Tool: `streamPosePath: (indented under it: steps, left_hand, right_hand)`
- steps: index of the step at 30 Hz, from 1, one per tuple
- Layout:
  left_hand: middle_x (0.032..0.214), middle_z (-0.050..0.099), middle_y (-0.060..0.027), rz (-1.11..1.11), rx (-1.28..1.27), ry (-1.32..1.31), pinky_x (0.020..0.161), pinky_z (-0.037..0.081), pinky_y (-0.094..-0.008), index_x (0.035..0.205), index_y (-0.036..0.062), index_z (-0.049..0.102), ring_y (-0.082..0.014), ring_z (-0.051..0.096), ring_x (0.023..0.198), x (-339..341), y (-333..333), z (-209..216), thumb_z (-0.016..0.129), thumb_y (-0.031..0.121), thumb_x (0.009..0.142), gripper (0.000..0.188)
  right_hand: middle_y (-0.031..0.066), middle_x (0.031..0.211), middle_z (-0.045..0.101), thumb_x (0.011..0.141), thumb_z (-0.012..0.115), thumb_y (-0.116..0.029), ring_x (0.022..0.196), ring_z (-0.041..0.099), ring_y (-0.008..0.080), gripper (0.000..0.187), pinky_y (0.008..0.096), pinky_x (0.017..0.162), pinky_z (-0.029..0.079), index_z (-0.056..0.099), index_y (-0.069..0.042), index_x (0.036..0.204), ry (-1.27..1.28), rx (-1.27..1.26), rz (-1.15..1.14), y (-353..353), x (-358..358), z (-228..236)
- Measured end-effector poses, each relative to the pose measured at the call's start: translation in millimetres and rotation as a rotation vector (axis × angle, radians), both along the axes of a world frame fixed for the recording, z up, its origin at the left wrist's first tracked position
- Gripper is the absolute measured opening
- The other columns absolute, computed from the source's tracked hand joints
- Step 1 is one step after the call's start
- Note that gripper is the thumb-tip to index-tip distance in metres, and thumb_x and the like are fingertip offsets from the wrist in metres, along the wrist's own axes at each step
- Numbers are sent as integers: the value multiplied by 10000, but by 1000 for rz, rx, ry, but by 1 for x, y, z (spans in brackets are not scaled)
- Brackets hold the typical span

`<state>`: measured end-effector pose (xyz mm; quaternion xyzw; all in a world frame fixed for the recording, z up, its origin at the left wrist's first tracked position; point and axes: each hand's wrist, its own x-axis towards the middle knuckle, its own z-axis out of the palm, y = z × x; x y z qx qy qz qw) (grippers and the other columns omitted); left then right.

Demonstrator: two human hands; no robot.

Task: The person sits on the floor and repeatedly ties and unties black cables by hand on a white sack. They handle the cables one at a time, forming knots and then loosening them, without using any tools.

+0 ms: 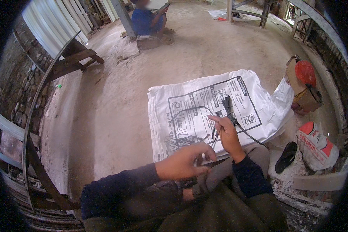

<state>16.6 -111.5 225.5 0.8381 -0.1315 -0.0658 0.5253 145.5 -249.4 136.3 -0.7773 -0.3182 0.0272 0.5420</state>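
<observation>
My left hand (185, 159) hovers over the near edge of a white printed sack (162, 102), its fingers bent and thumb apart; I see nothing in it. My right hand (230, 137), just right of it, is closed with a few thin black wire pieces (214, 133) sticking out below its fingers. Past the right fingers, a bundle of black strips (227, 103) lies on the sack. A loose heap of thin dark wires (181, 141) sits on the sack's near left part. One black cord (251, 136) curves from beside my right hand toward the sack's right edge.
To the right are a cardboard box (311, 101) with a red plastic bag (305, 73), a red-and-white filled sack (317, 149) and a black sandal (286, 157). A wooden frame (75, 58) stands at left. A person in blue (145, 21) sits far back by a post.
</observation>
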Motion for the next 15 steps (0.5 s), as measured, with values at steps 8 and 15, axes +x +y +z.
streamPosePath:
  steps: [8,15]
  left_hand:
    - [743,599,-20,660,-54,-72,588,427,-216,784,22,589,-83,529,635,15,65,-27,594,3,695,91]
    - [746,598,-20,740,-156,14,553,425,-207,785,5,589,-79,527,602,18,77,-34,617,25,697,94]
  right_hand:
    - [80,1074,442,716,665,-86,920,478,156,127,247,741,437,654,-63,841,392,186,116,-6,-2,4]
    - [160,1197,408,782,602,-320,925,486,200,363,315,836,376,623,7,938,893,291,877,-12,-25,29]
